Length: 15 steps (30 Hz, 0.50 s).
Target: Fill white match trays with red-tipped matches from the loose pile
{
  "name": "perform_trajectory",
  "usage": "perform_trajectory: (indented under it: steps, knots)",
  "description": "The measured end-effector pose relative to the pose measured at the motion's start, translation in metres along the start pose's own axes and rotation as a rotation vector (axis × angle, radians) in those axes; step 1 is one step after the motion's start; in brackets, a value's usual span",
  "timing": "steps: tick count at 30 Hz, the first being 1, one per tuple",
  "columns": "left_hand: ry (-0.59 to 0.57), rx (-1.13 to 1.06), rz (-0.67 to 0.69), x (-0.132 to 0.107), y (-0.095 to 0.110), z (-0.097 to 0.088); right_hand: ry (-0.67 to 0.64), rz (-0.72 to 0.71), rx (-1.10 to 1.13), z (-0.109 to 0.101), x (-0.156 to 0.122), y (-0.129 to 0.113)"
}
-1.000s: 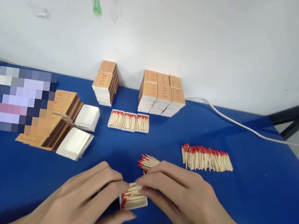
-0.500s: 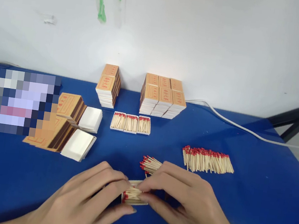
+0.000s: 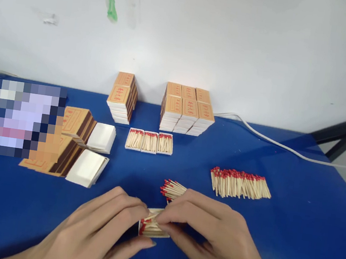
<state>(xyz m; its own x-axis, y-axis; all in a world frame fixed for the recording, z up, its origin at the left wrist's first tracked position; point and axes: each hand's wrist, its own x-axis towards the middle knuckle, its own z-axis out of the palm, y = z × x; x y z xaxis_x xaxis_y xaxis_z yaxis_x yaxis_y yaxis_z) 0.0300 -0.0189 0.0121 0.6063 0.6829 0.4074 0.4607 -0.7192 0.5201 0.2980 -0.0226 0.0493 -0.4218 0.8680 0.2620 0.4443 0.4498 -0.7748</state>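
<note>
A white matchbox tray [image 3: 161,234] lies on the blue table between my two hands, with red-tipped matches [image 3: 146,227] inside, some of them askew. My left hand [image 3: 98,222] grips the tray's left end, thumb at the near side and fingers at the far side. Over the tray's right part, my right hand [image 3: 210,229] has thumb and forefinger closed on matches; its fingertips partly hide them. Just beyond the right fingers is a small loose pile of matches [image 3: 173,189], partly covered by that hand.
Three filled trays [image 3: 149,142] stand in a row behind. Stacked matchboxes [image 3: 120,100] and a wider stack [image 3: 188,110] are near the wall. Flat box sleeves [image 3: 75,122] and white trays [image 3: 87,168] lie left. A larger match pile [image 3: 240,185] and a white cable [image 3: 268,139] are at right.
My right fingers have shifted slightly among the matches, and one match now lies slanted near the left fingertips. The left hand keeps its hold; the view has shifted a little.
</note>
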Motion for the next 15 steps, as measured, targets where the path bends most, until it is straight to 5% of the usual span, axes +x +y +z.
perform_trajectory:
  steps: [15]
  knots:
    - [-0.004, 0.008, -0.004, 0.0030, 0.0001, -0.0005, -0.030, -0.186, -0.100, 0.0048, -0.0030, 0.0076]
